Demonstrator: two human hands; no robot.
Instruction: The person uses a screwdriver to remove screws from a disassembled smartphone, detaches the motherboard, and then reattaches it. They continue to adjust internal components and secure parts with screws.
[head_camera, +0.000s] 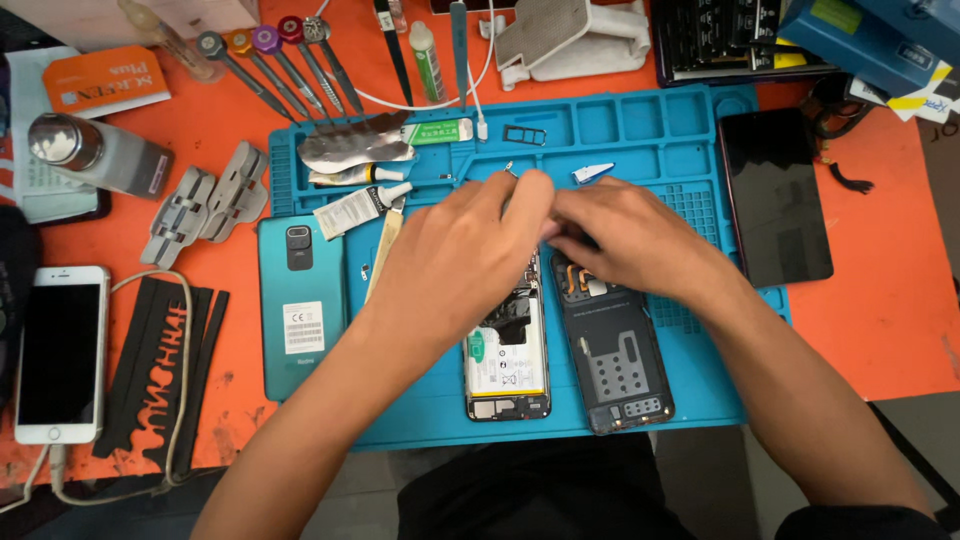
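From the head camera, the landmark is the opened phone (507, 360) lying face down in the middle of the blue work mat (640, 130), its battery and board exposed. Just right of it lies the dark inner back frame (615, 365), and both hands meet over the upper ends of these two pieces. Working well here looks like a matter of small, steady pulls: keep the wrists low near the mat, lift any thin connector or cable straight up rather than sideways, and keep the loose frame from sliding against the opened phone. The left hand (455, 255) covers the top of the opened phone, its fingers curled in toward the right hand; whether they pinch anything cannot be told, since the fingertips are hidden. The right hand (630, 235) rests on the top edge of the dark inner back frame, fingers bunched close together as if nipping a small part, but the part itself is not visible. Left of the opened phone lies a teal back cover (303, 305); beyond it, glue tubes (362, 205) and screwdrivers (275, 65).
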